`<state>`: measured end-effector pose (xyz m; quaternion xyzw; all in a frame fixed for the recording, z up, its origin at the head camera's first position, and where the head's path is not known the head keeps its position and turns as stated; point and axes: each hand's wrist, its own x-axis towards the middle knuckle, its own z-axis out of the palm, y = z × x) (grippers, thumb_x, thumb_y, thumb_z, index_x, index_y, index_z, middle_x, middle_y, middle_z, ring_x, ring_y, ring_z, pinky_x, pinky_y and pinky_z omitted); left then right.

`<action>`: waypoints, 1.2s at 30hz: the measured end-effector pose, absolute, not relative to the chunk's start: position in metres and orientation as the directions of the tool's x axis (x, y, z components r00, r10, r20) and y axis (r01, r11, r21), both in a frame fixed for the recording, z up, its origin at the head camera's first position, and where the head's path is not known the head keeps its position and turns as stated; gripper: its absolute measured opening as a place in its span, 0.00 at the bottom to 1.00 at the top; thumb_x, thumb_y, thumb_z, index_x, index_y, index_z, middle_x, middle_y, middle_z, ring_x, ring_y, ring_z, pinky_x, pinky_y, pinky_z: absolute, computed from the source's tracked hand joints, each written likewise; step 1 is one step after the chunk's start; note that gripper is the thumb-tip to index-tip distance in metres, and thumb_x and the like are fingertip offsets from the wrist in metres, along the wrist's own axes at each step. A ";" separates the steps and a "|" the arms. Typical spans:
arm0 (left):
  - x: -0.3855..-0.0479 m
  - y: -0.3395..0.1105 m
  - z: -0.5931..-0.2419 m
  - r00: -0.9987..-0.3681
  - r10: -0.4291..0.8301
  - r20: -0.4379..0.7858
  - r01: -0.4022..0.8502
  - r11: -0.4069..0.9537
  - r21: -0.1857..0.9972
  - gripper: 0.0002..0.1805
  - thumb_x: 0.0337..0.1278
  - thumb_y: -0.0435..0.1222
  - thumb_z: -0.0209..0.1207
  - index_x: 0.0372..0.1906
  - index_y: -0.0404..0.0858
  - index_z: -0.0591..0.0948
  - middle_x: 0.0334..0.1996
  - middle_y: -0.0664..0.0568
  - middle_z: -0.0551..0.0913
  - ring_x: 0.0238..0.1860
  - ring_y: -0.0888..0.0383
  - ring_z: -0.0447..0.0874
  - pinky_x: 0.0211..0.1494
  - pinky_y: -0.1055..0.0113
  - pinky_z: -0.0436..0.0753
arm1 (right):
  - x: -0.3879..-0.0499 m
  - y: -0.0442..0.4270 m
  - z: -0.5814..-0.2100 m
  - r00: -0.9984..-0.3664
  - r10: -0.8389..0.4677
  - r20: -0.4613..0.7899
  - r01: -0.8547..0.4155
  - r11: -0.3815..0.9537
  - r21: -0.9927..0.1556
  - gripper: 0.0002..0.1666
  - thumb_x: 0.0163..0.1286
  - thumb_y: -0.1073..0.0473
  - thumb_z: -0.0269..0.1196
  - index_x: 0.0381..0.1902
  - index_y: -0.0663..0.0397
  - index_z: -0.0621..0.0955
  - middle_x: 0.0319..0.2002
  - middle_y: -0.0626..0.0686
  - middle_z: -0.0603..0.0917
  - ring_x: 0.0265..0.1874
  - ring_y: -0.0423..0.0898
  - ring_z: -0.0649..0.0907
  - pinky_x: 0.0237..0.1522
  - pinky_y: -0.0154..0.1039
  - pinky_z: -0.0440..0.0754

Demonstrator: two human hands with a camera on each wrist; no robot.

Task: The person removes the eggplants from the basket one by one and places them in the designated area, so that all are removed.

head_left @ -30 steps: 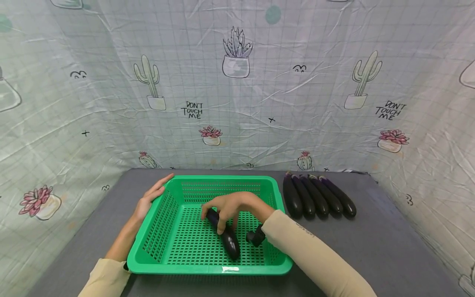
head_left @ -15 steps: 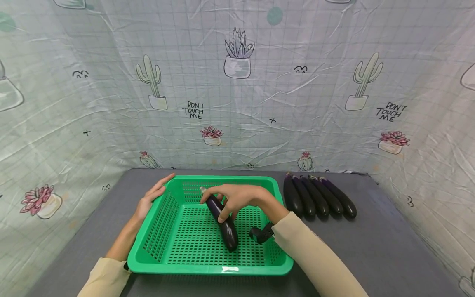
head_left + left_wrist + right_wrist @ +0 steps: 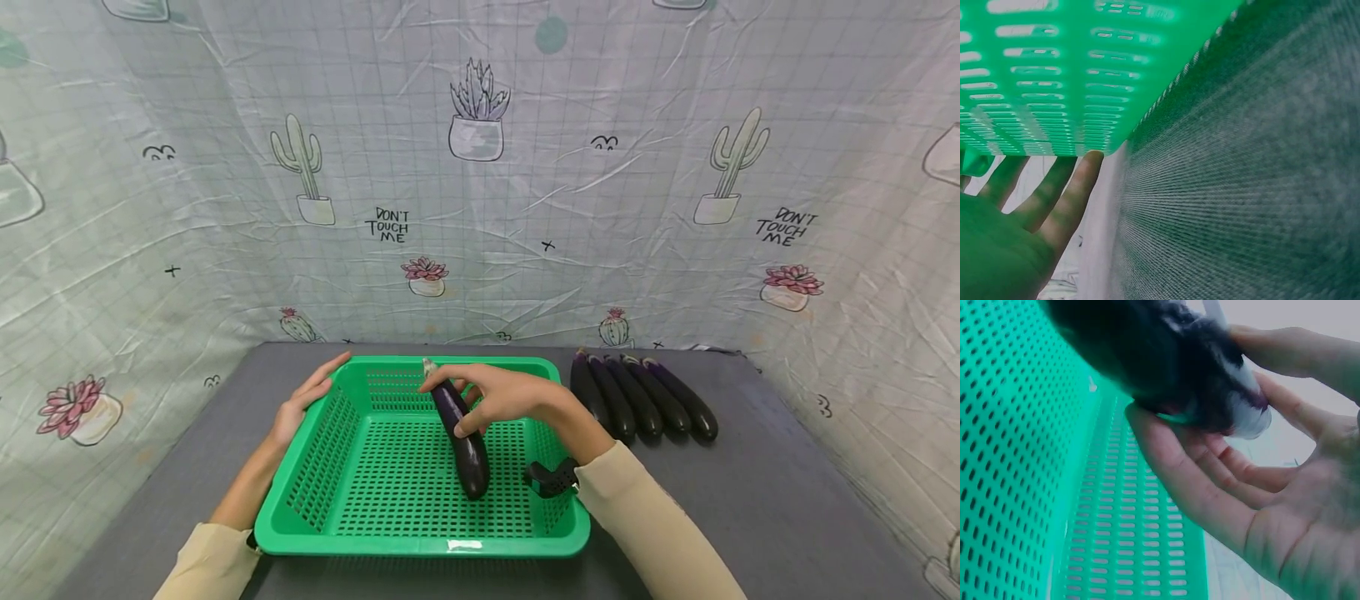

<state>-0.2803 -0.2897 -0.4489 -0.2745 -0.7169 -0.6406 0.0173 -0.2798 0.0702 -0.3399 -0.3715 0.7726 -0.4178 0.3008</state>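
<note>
My right hand [image 3: 510, 396] grips a dark purple eggplant [image 3: 471, 471] from above, near its stem end. The eggplant slants inside the green perforated basket [image 3: 420, 547], raised off the floor of it, with its thick end lower and towards me. In the right wrist view, thumb and fingers wrap the eggplant [image 3: 1141, 353] beside the slotted basket wall [image 3: 997, 456]. At the basket's left side is my left hand [image 3: 296, 408]. In the left wrist view its straight fingers [image 3: 1072, 203] touch the basket's outer wall.
Several more eggplants [image 3: 637, 404] lie side by side on the grey tabletop [image 3: 765, 467], just right of the basket. A patterned cloth curtain [image 3: 540, 200] encloses the table at the back and sides. A black wrist camera [image 3: 551, 479] is on my right wrist.
The right hand has lifted the eggplant from the basket floor and shifted slightly right and away from me. My left hand and the basket stay in place.
</note>
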 end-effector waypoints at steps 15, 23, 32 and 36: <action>-0.280 -0.291 -0.450 -0.861 0.365 0.354 0.402 0.063 0.913 0.30 0.86 0.36 0.30 0.83 0.30 0.49 0.83 0.53 0.53 0.73 0.80 0.53 0.66 0.82 0.61 | -0.272 0.110 -0.325 -0.644 -0.765 0.010 -0.403 0.328 -0.854 0.34 0.70 0.62 0.68 0.71 0.32 0.74 0.75 0.44 0.68 0.71 0.54 0.71 0.68 0.59 0.75; -0.281 -0.293 -0.450 -0.851 0.369 0.373 0.428 0.077 0.900 0.29 0.86 0.36 0.30 0.82 0.29 0.49 0.82 0.55 0.54 0.73 0.81 0.53 0.66 0.83 0.60 | -0.270 0.142 -0.323 -0.697 -0.708 0.118 -0.425 0.275 -0.862 0.31 0.72 0.61 0.66 0.71 0.37 0.75 0.74 0.49 0.71 0.73 0.58 0.71 0.68 0.66 0.71; -0.280 -0.292 -0.449 -0.853 0.385 0.352 0.397 0.042 0.917 0.30 0.86 0.37 0.29 0.83 0.30 0.47 0.79 0.65 0.56 0.74 0.81 0.56 0.67 0.82 0.63 | -0.266 0.187 -0.327 -0.766 -0.603 0.225 -0.450 0.253 -0.857 0.30 0.74 0.60 0.65 0.72 0.40 0.74 0.73 0.52 0.72 0.68 0.59 0.75 0.61 0.58 0.77; -0.280 -0.291 -0.449 -0.854 0.382 0.352 0.398 0.046 0.916 0.30 0.86 0.37 0.29 0.83 0.30 0.48 0.78 0.68 0.56 0.73 0.81 0.56 0.67 0.82 0.63 | -0.263 0.209 -0.330 -0.801 -0.536 0.266 -0.458 0.264 -0.849 0.30 0.74 0.61 0.64 0.72 0.42 0.74 0.74 0.50 0.70 0.72 0.61 0.70 0.67 0.67 0.70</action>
